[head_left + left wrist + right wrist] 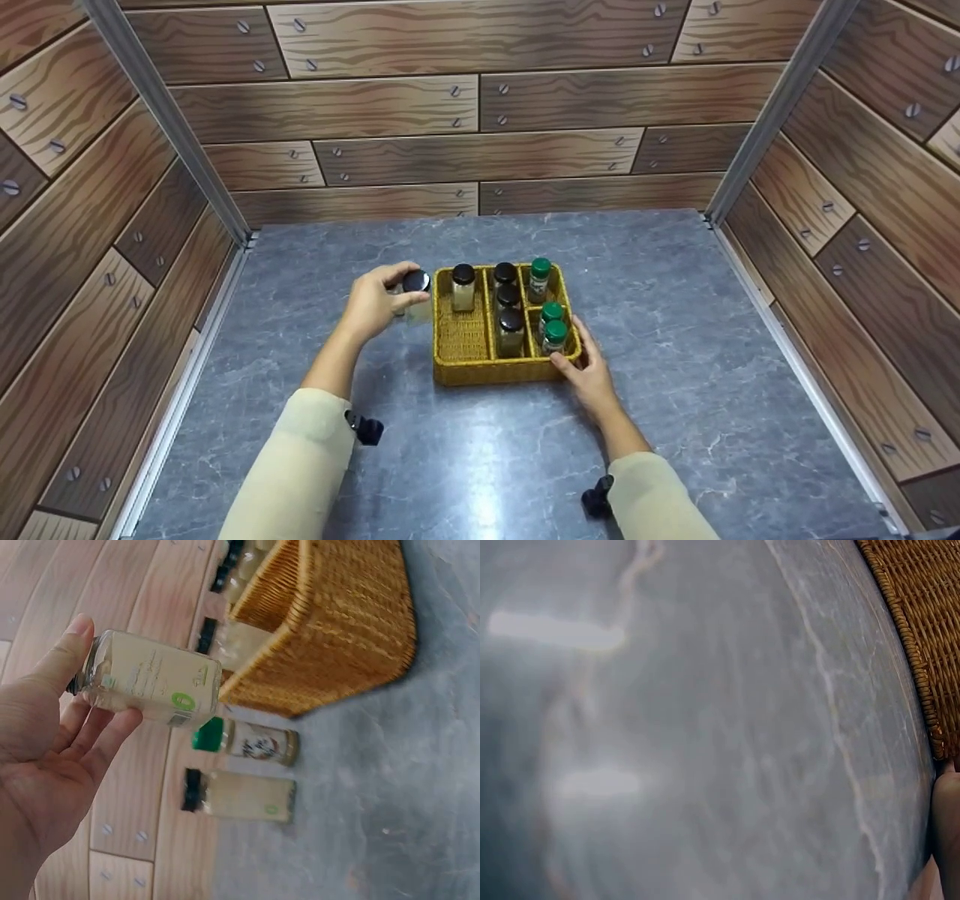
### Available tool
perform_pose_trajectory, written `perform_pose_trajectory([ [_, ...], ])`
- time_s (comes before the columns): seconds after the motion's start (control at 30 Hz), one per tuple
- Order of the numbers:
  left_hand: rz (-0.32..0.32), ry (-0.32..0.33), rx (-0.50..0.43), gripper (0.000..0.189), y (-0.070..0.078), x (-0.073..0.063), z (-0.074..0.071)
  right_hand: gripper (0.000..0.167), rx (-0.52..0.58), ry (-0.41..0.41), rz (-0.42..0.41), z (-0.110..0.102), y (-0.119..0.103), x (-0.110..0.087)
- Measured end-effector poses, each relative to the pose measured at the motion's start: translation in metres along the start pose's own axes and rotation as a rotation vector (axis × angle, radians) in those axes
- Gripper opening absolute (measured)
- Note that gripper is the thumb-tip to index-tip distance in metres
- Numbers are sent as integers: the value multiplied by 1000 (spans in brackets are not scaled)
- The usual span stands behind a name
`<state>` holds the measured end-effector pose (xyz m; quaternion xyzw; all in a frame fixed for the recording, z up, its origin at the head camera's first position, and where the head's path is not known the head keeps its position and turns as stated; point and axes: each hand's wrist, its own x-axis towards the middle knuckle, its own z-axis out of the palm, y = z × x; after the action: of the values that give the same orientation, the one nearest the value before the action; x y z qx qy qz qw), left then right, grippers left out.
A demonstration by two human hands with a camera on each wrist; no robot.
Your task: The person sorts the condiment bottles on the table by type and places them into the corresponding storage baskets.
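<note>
My left hand (pixel 373 304) holds a glass spice jar (pixel 154 675) by its black lid, thumb and fingers round it, in the air left of the wicker basket (pixel 495 373). The jar's contents look pale. My right hand (pixel 592 379) grips the basket's front right corner, thumb at the front rim and fingers along the right side. In the basket's left compartment a black-lidded jar (pixel 463 289) stands at the back. Three black-lidded jars, one being the front jar (pixel 511 334), line the middle. On the right are green-capped jars (pixel 539 281), one behind the divider, two before it.
In the left wrist view, a green-capped jar (pixel 259 743) and another black-lidded jar (pixel 251 796) stand on the table beyond the held jar. The grey marbled table (pixel 675 300) is bounded by wood-print walls (pixel 480 105) at the back and both sides.
</note>
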<state>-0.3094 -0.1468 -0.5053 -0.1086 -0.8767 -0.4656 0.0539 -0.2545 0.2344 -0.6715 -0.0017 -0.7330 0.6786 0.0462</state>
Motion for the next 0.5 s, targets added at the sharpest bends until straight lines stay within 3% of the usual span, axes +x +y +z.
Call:
perform_pose_trajectory([
  [0.1,11,13,27,49,8,3,3,82,-10,-1,-4,0,-2,-1],
  [0.23,-22,6,26,48,15,5,11,82,-18,3,-12,0,-2,-1],
  [0.5,-3,-5,24,48,16,12,38,82,9,-8,-13,0,0,0],
])
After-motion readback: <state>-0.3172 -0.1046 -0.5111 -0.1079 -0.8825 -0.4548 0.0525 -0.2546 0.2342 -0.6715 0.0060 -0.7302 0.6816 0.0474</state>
